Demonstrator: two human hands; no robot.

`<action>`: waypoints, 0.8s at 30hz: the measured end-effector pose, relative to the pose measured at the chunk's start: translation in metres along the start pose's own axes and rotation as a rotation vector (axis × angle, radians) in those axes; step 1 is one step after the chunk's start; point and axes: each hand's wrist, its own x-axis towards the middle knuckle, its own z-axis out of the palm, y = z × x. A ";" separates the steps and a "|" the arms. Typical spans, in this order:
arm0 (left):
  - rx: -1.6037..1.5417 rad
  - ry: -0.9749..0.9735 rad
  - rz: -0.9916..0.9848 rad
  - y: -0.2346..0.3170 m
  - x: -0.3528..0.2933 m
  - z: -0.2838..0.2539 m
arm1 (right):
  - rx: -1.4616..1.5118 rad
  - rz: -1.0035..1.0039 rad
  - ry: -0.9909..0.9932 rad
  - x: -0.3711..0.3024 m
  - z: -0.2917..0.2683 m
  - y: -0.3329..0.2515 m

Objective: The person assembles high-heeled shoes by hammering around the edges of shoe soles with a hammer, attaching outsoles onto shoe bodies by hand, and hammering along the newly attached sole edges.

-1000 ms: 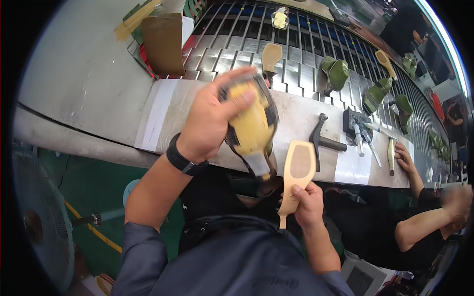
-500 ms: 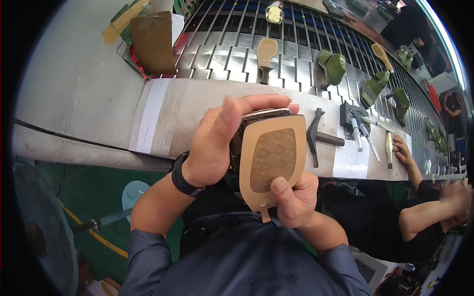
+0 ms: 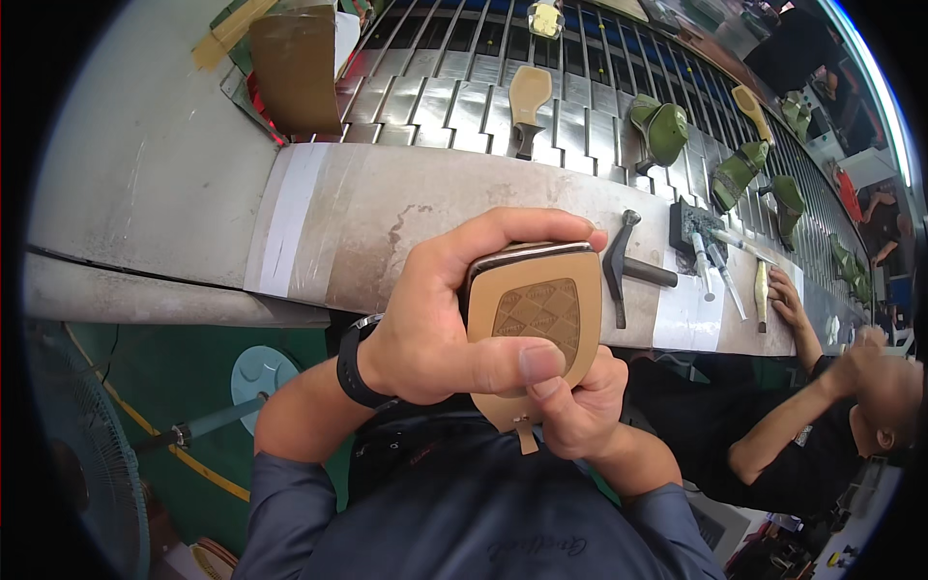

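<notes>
A shoe sole (image 3: pixel 527 307), tan with a brown diamond-patterned panel, faces up in front of my chest on a dark shoe whose upper is mostly hidden underneath. My left hand (image 3: pixel 440 333) is closed around the broad far end, fingers curled over the edge and thumb lying across the panel. From the lower right, my right hand (image 3: pixel 588 411) grips the narrower near end, its thumb close to the left thumb tip. A narrow tan tab (image 3: pixel 527 440) sticks out at the near end. To the right, a hammer (image 3: pixel 650 274) lies on the bench.
Beyond the pale bench edge (image 3: pixel 372 208) runs a metal slatted conveyor (image 3: pixel 445 106) bearing a tan sole (image 3: pixel 531 92) and several green heeled shoes (image 3: pixel 665 133). A dark block (image 3: pixel 688 224) with syringe-like tubes stands past the hammer. A co-worker's hand (image 3: pixel 788 298) rests at right; a fan (image 3: pixel 87 435) stands left.
My left hand has closed over the shoe, its thumb coming down from beside it onto the sole. The sole now tilts differently, its far end slightly lower in view.
</notes>
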 end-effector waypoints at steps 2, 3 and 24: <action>0.005 -0.002 -0.009 0.002 0.000 0.000 | 0.007 -0.026 -0.001 0.002 0.002 -0.002; 0.012 -0.003 -0.018 0.003 -0.001 0.000 | 0.008 -0.024 -0.001 0.002 0.003 -0.001; -0.098 0.105 -0.194 0.029 -0.006 0.008 | 0.020 -0.094 -0.028 0.000 0.009 0.009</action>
